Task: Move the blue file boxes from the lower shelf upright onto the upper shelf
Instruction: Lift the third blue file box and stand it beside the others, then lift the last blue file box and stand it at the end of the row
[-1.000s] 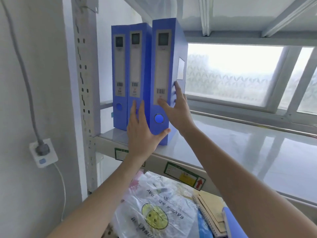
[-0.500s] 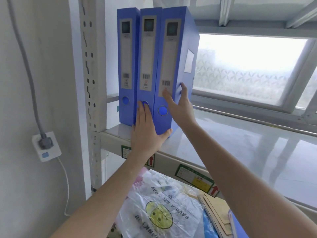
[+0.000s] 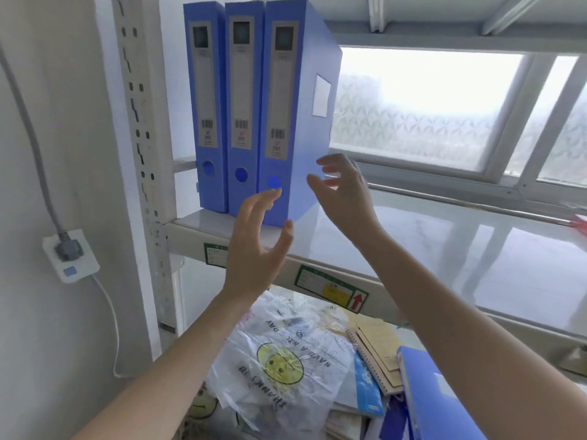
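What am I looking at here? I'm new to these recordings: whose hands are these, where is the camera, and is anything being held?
There is no machine here. A camera worn on a person's head looks forward and down, so the two bare arms are the wearer's own. Three blue file boxes stand upright, side by side, at the left end of the upper shelf. The left hand and right hand are open just in front of the rightmost box and hold nothing. On the lower shelf lie a clear smiley-face bag, some notebooks and another blue file box lying flat.
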